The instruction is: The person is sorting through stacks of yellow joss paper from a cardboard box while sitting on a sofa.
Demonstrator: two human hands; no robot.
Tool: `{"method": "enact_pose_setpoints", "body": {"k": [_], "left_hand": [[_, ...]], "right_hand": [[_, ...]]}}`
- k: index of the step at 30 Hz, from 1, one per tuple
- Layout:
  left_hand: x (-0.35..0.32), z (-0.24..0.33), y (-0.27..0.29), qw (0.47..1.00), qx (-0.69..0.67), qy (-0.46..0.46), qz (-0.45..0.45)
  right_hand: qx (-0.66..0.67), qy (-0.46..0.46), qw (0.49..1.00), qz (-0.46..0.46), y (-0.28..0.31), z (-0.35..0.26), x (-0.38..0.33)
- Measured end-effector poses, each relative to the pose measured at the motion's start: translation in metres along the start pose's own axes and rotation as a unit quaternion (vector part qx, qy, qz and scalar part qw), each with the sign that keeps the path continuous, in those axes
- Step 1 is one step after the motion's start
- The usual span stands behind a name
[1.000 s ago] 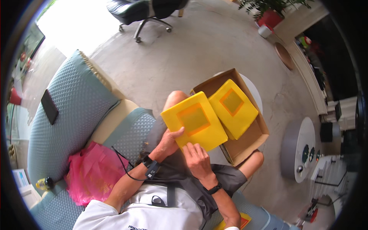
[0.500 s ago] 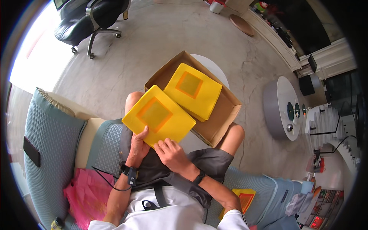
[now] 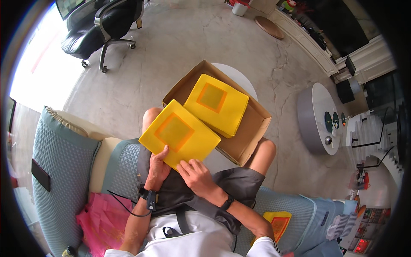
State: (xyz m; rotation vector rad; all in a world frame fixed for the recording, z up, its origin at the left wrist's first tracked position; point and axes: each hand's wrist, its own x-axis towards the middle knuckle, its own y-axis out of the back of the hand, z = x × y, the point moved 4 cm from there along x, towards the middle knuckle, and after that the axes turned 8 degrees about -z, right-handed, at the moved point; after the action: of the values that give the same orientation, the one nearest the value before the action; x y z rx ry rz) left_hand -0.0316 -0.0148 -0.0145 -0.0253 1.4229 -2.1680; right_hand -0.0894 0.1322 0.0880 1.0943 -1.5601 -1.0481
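Observation:
A square yellow joss paper stack (image 3: 195, 143), with an orange-bordered gold patch on top, lies tilted over my lap. My left hand (image 3: 157, 168) is closed on its near left edge, thumb on top and the other fingers hidden beneath. At the near corner, the bent fingers of my right hand (image 3: 198, 177) pinch the paper's edge. Beyond it, a thicker stack of the same yellow paper (image 3: 233, 100) rests in a shallow brown cardboard box (image 3: 253, 141). The held paper overlaps that box's near left side.
The box sits over my knees and a round white table top (image 3: 237, 77). Beside me on the blue quilted sofa are a pink plastic bag (image 3: 102, 222), a phone (image 3: 40, 174) and another yellow paper pack (image 3: 280, 225). A black office chair (image 3: 117, 25) stands far left.
The whole view has shifted slightly. Both hands keep their hold on the yellow paper, with the right fingers moving only a little at its edge.

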Motion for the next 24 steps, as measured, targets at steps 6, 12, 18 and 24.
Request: {"method": "enact_pose_setpoints", "body": {"k": [6, 12, 18, 24], "left_hand": [[-0.002, 0.003, -0.005, 1.0, -0.005, 0.004, 0.014], [0.004, 0.001, -0.013, 1.0, -0.004, 0.014, -0.007], [-0.002, 0.005, -0.001, 1.0, 0.015, -0.005, 0.001], [0.003, 0.001, -0.004, 1.0, 0.011, 0.013, 0.009]], "right_hand": [[0.199, -0.064, 0.977, 0.038, 0.064, 0.001, -0.001], [0.552, 0.014, 0.831, 0.067, 0.185, -0.016, -0.006], [0.773, 0.194, 0.596, 0.097, 0.221, -0.043, -0.018], [0.733, 0.167, 0.644, 0.141, 0.218, 0.004, -0.022]]}}
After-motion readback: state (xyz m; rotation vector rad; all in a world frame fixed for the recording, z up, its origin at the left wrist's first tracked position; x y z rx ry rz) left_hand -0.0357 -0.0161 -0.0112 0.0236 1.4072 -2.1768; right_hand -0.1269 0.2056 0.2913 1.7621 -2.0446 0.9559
